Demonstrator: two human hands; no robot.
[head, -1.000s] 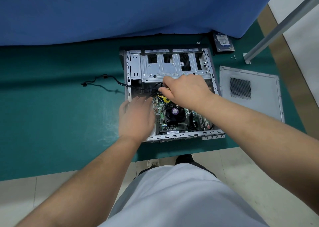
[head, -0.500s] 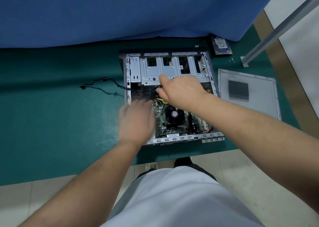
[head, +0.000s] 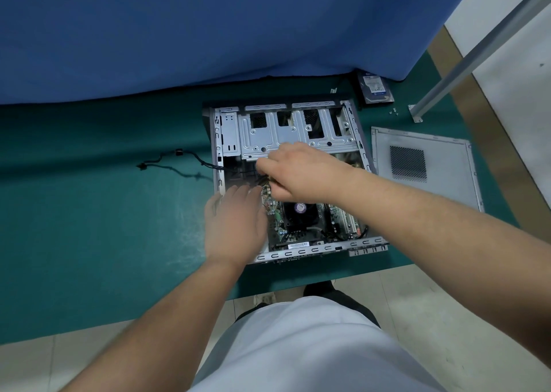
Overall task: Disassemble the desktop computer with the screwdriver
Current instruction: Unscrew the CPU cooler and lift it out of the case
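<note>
Desktop computer [head: 286, 180] lies open on the tabletop [head: 89, 227]: your left hand [head: 235, 221] spreads flat steadying it, your right hand [head: 298, 174] pinches inner cables [head: 262, 180] to unplug them.

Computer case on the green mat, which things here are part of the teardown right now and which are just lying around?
In the job:
case, open
motherboard
cables under the right hand
left hand on the case's left side

Lying about:
side panel
hard drive
loose screws
cable trailing left
blue cloth
</note>
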